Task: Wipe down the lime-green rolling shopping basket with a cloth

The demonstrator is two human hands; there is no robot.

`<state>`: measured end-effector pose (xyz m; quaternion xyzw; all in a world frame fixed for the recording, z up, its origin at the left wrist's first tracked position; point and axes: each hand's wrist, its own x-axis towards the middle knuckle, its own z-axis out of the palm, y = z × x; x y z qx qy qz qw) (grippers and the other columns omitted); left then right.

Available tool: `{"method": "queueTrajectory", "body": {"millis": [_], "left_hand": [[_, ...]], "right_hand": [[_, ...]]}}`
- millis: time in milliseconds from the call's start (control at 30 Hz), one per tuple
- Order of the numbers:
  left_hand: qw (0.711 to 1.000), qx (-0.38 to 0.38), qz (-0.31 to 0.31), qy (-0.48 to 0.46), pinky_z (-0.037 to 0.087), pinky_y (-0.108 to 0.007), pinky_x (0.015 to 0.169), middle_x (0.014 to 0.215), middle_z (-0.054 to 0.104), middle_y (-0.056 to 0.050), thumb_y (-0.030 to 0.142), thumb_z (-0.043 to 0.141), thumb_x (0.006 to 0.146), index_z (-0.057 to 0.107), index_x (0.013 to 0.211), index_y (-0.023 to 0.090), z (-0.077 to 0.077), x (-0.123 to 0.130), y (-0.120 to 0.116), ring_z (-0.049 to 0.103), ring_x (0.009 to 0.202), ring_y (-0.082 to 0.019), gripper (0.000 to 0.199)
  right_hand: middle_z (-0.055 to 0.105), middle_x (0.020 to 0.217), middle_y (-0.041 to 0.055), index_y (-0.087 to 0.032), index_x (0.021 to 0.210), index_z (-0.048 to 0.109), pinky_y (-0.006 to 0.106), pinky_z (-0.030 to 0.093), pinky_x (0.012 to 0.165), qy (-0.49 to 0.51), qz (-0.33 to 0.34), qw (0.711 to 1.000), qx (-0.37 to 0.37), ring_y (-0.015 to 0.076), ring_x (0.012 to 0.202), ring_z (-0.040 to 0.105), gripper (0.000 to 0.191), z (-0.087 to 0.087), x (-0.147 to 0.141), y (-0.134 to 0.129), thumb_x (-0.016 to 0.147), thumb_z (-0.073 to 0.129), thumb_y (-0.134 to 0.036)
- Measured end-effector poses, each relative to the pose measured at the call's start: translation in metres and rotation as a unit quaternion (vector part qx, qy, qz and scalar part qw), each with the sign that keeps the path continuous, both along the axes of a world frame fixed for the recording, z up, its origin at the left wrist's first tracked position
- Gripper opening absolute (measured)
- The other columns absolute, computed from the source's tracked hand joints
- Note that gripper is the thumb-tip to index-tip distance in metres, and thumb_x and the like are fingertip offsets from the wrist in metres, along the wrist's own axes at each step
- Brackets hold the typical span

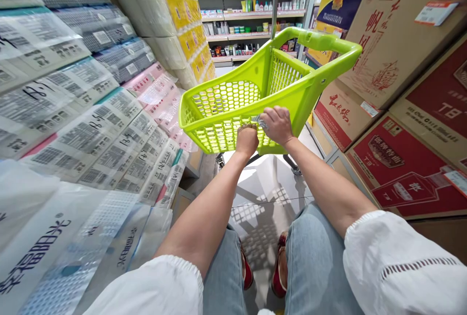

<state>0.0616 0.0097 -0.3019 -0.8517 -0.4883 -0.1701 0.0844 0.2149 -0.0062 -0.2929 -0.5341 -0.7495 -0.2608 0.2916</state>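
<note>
Stacked plastic-wrapped packs (91, 125), price-marked by hand in black, fill the left side; brown and red cartons (404, 38) with orange-edged price labels fill the right. Shelving (251, 13) with tubes, jars and bottles across the aisle end, and a column of yellow-and-white packs (182, 8) just left of it. Bright green shopping cart (315, 94) in the middle, on the light floor between the stacks, perforated basket on the left, handle toward the upper right. Red shoes (279, 273) below, wearer in jeans and white sleeves. Right hand (277, 123) at the cart's near side, fingers curled and clamped on the grey-striped piece. Left hand (248, 139) just beside it, slightly lower, curled like a fist by the basket mesh; can't tell if anything is in it. Grey-striped piece (260, 121), crumpled, sits between the hands against the cart's side, mostly covered.
</note>
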Motion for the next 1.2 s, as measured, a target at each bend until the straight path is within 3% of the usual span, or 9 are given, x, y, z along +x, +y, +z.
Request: {"method": "queueTrajectory", "body": {"millis": [67,133,333,433,633,800,967,1067,1200], "left_hand": [[1.000,0.002,0.000,0.002,0.044,-0.039,0.094,0.098,0.070,-0.018,0.008,0.035,0.089,0.067,0.107,0.009,0.000,0.000,0.000,0.064,0.099,-0.027,0.037],[1.000,-0.001,-0.002,0.004,0.043,-0.038,0.095,0.099,0.070,-0.018,0.008,0.034,0.090,0.067,0.108,0.009,0.000,-0.002,0.000,0.064,0.100,-0.027,0.038],[1.000,-0.010,-0.014,0.018,0.043,-0.037,0.095,0.098,0.069,-0.019,0.007,0.038,0.088,0.065,0.115,0.007,0.003,-0.008,-0.002,0.064,0.101,-0.027,0.038],[1.000,0.001,-0.014,0.027,0.044,-0.040,0.091,0.095,0.068,-0.021,0.007,0.039,0.087,0.066,0.109,0.006,0.009,-0.006,-0.010,0.063,0.099,-0.029,0.035],[0.995,0.014,-0.086,0.040,0.043,-0.040,0.089,0.098,0.066,-0.017,0.012,0.042,0.088,0.065,0.103,0.011,0.016,0.019,-0.024,0.060,0.100,-0.028,0.028],[0.998,0.022,-0.061,-0.002,0.041,-0.039,0.089,0.099,0.065,-0.017,0.011,0.036,0.091,0.062,0.106,0.009,0.011,0.036,-0.020,0.059,0.100,-0.028,0.030],[0.999,0.015,-0.045,-0.008,0.040,-0.040,0.091,0.104,0.065,-0.019,0.009,0.034,0.091,0.058,0.119,0.007,-0.001,0.041,-0.016,0.057,0.106,-0.029,0.036],[0.999,0.012,-0.048,-0.002,0.039,-0.040,0.094,0.109,0.065,-0.018,0.009,0.035,0.091,0.056,0.123,0.009,-0.006,0.043,-0.014,0.055,0.110,-0.029,0.038],[0.999,0.014,-0.034,0.017,0.039,-0.038,0.095,0.110,0.066,-0.016,0.010,0.036,0.091,0.061,0.118,0.011,-0.008,0.046,-0.007,0.056,0.108,-0.026,0.036]], "right_hand": [[0.060,0.128,0.0080,-0.025,0.116,0.064,0.044,0.027,0.098,0.029,-0.021,0.999,0.026,0.0269,0.117,0.044,0.029,0.012,-0.003,0.002,0.095,0.044,-0.033],[0.061,0.128,0.0079,-0.026,0.115,0.064,0.044,0.027,0.097,0.028,-0.027,0.999,0.021,0.0272,0.116,0.045,0.028,0.007,-0.004,0.001,0.095,0.045,-0.032],[0.063,0.125,0.0061,-0.026,0.113,0.065,0.042,0.032,0.091,-0.059,0.020,0.993,-0.101,0.0257,0.110,0.050,0.026,-0.060,0.007,-0.016,0.091,0.050,-0.025],[0.064,0.122,0.0059,-0.025,0.114,0.064,0.040,0.032,0.093,-0.091,0.049,0.985,-0.136,0.0250,0.110,0.050,0.028,-0.073,0.017,-0.022,0.087,0.054,-0.024],[0.063,0.119,0.0079,-0.022,0.110,0.064,0.040,0.032,0.093,0.010,-0.018,0.998,-0.051,0.0269,0.106,0.049,0.028,-0.033,0.029,-0.017,0.084,0.057,-0.030],[0.062,0.119,0.0088,-0.023,0.106,0.065,0.042,0.030,0.097,0.045,-0.025,0.999,-0.014,0.0275,0.110,0.048,0.025,-0.001,0.038,-0.016,0.085,0.054,-0.033],[0.057,0.124,0.0125,-0.021,0.109,0.062,0.046,0.029,0.099,0.089,-0.092,0.992,0.018,0.0315,0.119,0.044,0.029,0.020,0.044,-0.016,0.087,0.050,-0.035],[0.057,0.125,0.0122,-0.021,0.110,0.061,0.046,0.029,0.099,0.072,-0.087,0.994,-0.003,0.0313,0.119,0.044,0.029,0.016,0.041,-0.012,0.088,0.050,-0.036],[0.058,0.127,0.0111,-0.022,0.111,0.063,0.044,0.031,0.097,0.068,-0.074,0.995,-0.021,0.0296,0.113,0.046,0.029,-0.017,0.036,-0.008,0.088,0.052,-0.036]]}}
